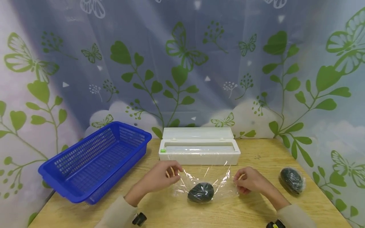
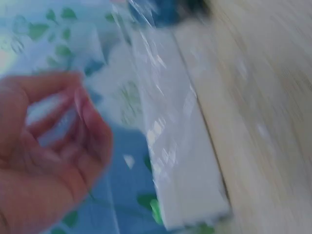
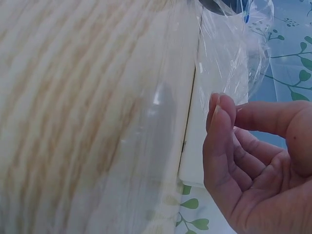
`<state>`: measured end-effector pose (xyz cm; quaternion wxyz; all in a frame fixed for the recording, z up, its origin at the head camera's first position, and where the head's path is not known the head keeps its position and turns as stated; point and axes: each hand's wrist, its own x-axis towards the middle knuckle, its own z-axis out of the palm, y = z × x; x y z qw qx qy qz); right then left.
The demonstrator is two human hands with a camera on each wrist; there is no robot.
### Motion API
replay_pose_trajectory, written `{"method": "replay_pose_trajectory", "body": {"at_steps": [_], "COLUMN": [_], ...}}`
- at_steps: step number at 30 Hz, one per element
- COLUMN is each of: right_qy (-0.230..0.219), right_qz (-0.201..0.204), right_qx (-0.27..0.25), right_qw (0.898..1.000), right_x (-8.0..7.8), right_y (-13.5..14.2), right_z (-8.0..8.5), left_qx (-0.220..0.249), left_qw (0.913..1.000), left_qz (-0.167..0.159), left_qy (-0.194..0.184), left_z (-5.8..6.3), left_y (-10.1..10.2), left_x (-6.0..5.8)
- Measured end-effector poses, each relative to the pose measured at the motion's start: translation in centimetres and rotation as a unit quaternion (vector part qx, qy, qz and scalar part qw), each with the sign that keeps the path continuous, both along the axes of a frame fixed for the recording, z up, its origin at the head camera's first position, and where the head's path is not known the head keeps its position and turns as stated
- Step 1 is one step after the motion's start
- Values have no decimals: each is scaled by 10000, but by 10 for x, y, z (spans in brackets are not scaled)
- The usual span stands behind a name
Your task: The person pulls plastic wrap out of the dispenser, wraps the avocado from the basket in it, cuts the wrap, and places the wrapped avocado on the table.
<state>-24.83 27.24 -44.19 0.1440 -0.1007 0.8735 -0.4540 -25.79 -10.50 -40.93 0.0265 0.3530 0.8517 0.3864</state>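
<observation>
A sheet of clear cling film is stretched between the two hands. On it, in the middle, sits a dark green, avocado-like fruit, low over the table. My left hand pinches the film's left side between thumb and fingers; in the left wrist view the hand is blurred. At the right side, my right hand pinches the film, and thumb and index fingertips meet on it in the right wrist view. Part of the dark fruit shows at the top there.
Behind the hands stands a white cling film box with its lid up and a green slider at its left end. A blue plastic basket is at the left. A film-wrapped dark fruit lies at the right on the wooden table.
</observation>
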Motion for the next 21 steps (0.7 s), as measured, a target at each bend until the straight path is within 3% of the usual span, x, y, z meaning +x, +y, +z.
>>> {"method": "replay_pose_trajectory", "body": {"at_steps": [4,6,9,13,15,21], "right_qy": [20,25,-12,-50,-27,139], "right_qz": [-73,-78,-73,-27,-31,52], "right_qx": [12,-7,-59,-64,-43,36], "right_qw": [10000,10000,10000,10000,10000,9999], "right_x": [0,-1,-1,-2,-2,-3], "right_y": [0,1,0,2,3,6], "right_z": [-1,-2,-2,0,1,9], "left_qx": [-474,-966,-1658,-1904,-1810,-1270], "left_qw": [9891,9799,9697,9689,9736,9909], "left_qz": [-1381,-1676,-1377,-683,-497,-303], "left_qy": [187,495,1153,1423,1295,330], "left_z": [6,2,-5,-13,-16,-21], "left_y": [30,41,52,57,58,54], "left_x": [18,26,33,31,26,9]}}
